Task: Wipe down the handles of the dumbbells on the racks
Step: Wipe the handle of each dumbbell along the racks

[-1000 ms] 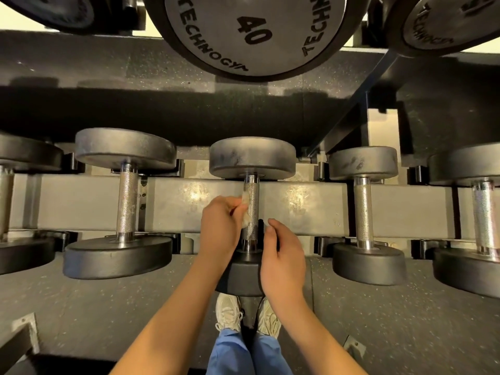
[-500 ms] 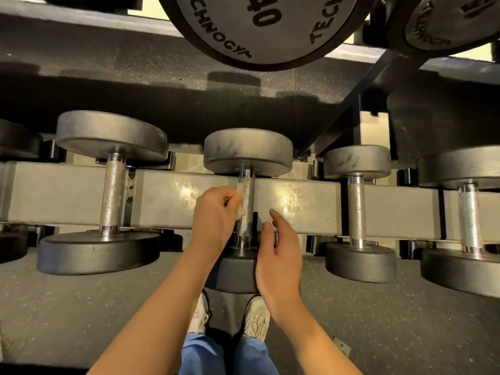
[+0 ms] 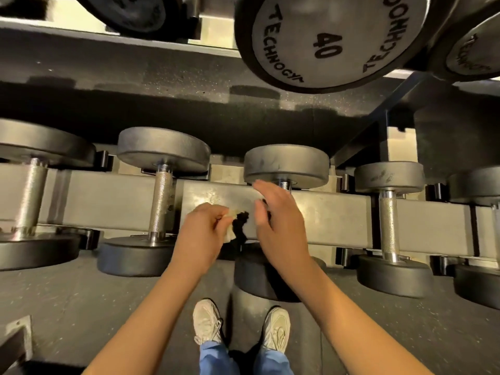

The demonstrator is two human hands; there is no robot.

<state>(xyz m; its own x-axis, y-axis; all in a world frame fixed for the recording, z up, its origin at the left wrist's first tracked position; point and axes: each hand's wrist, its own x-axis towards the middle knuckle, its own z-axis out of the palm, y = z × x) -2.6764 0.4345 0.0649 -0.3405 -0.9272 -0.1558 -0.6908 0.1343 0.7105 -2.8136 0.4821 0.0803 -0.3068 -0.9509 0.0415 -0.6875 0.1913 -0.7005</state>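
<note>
The left hand (image 3: pixel 207 226) pinches a small pale wipe (image 3: pixel 229 234); the right hand (image 3: pixel 278 215) hovers spread, grasping nothing, over the middle dumbbell's handle (image 3: pixel 284 185), mostly hidden beneath it. Just left of the wipe stands a bare knurled handle (image 3: pixel 159 204); right of the hands, another handle (image 3: pixel 388 226). Whether any is clean I cannot tell; judging by the row, several likely remain

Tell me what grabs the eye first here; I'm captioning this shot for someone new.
The big weight marked 40 looms at the top. Below it, a row of dumbbells sits on a grey rack. In the centre, the left hand pinches a small wipe while the right hand spreads open.
</note>
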